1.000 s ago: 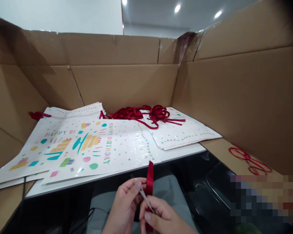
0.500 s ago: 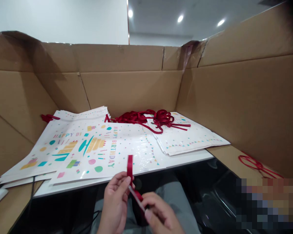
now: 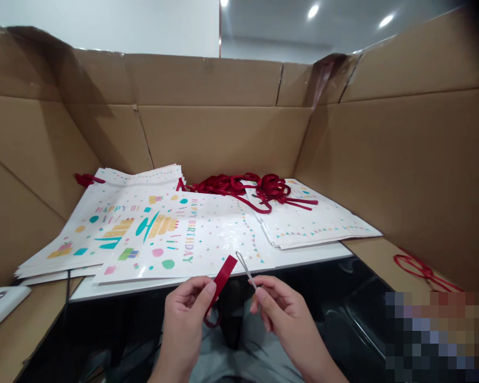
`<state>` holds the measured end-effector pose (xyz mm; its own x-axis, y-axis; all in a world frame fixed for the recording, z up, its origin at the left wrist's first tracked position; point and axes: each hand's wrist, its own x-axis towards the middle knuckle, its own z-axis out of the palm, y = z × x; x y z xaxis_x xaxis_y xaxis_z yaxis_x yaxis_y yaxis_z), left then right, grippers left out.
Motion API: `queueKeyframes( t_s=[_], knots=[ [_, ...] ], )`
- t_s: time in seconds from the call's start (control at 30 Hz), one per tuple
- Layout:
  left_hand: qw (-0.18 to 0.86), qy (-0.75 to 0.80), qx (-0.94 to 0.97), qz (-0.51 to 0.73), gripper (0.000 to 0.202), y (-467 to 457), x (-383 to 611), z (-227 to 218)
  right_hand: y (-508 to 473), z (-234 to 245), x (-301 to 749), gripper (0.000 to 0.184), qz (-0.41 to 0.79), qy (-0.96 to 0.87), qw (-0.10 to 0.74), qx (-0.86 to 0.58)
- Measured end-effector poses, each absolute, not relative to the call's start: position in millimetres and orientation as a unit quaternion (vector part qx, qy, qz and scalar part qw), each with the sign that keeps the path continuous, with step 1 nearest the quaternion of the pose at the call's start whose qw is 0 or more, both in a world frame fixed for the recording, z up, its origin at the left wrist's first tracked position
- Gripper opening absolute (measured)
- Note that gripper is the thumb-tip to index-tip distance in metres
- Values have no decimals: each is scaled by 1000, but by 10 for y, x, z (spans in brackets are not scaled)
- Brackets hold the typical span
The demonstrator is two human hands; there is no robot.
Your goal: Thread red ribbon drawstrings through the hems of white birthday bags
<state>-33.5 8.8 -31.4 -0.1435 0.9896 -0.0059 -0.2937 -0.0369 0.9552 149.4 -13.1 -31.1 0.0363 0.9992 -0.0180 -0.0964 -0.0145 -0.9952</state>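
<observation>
Just in front of my lap, my left hand (image 3: 188,314) pinches a dark red ribbon (image 3: 224,270) between thumb and fingers. The ribbon's flat end points up and right, and a curl of it hangs below. My right hand (image 3: 284,309) grips a thin metal threader (image 3: 245,268) with a long looped eye at its upper tip. That loop stands close to the ribbon's end, with a small gap between them. Beyond both hands lies a white "Happy Birthday" printed bag or sheet (image 3: 219,229), overlapping a similar stack (image 3: 83,234) on the left.
A heap of red ribbons (image 3: 223,184) lies at the back, partly over another printed stack (image 3: 323,223). Cardboard walls (image 3: 207,127) surround the white board. Looped red cord (image 3: 423,270) rests at the right, a white device (image 3: 3,306) at the left edge.
My right hand has moved up and right, away from the left, and the threader's loop now points upward. The ribbon's end has tilted to the right. The view has shifted slightly.
</observation>
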Motion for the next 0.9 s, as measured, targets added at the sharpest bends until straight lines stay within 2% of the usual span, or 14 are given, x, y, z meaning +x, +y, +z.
queueKeyframes(
  t_s=[0.43,0.6,0.7,0.9],
  knots=[
    [467,468,462,591,26,4,-358,-312,-167,-391,1466,47,545,-473,519,-458],
    [393,480,535,574,21,75,-356,-124,-94,-337,1380,50,570,-474,511,-436],
    [373,465,542,592,20,180,-315,-9,-16,-259,1340,47,569,-462,539,-416],
    [412,447,496,620,23,326,-261,-64,63,-236,1418,44,531,-433,591,-426]
  ],
)
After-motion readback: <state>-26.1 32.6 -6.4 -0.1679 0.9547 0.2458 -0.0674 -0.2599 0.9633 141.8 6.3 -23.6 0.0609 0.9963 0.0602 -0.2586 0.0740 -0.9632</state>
